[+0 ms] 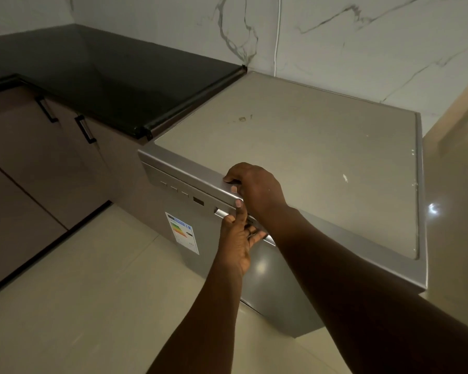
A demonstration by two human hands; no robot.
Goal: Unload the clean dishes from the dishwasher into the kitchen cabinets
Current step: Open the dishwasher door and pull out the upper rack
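A freestanding silver dishwasher point(303, 147) stands against the marble wall with its door closed, so no dishes show. My left hand point(237, 238) reaches up from below, its fingers hooked under the chrome door handle point(224, 213). My right hand point(254, 188) rests on the dishwasher's top front edge, fingers curled over the rim just above the handle. An energy label point(183, 233) is stuck on the door front, and a row of buttons point(173, 188) runs along the control strip.
A black countertop point(106, 71) adjoins the dishwasher on the left. Below it are brown cabinet doors with black handles point(85, 129). Pale floor tiles point(92, 292) spread in front. A white cable point(277, 36) runs down the marble wall.
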